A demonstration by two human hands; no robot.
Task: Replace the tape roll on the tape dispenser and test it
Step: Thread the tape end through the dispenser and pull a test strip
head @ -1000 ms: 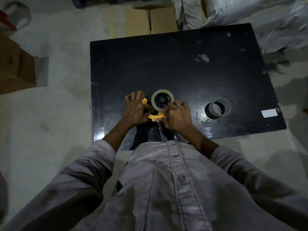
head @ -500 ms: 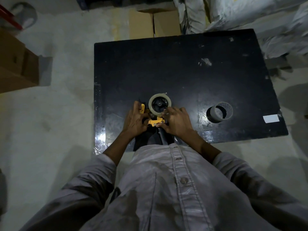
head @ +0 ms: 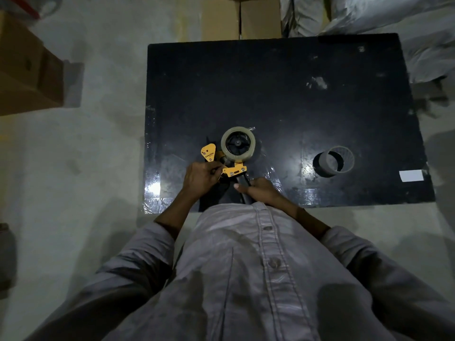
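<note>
Your right hand wraps the black handle of the yellow-and-black handheld tape dispenser, gripping it closed at the near edge of the black rectangular tabletop; your left hand pinches narrowly at the dispenser's front end, just below the yellow teardrop-shaped guard plate. Whether tape lies between those fingertips, you cannot tell from here. The new roll of pale translucent packing tape already sits on the black hub, so the step in hand looks like threading the free end. Keep the handle pinned flat so the frame cannot twist, draw the tape end straight through the slot under the roller, sticky side down, and pull evenly so it does not fold onto itself. Mind the cutting blade near your left fingertips. Count: one dispenser, one mounted roll, one empty grey cardboard core standing well apart to the right, one small white paper label near the table's right edge, two hands working.
</note>
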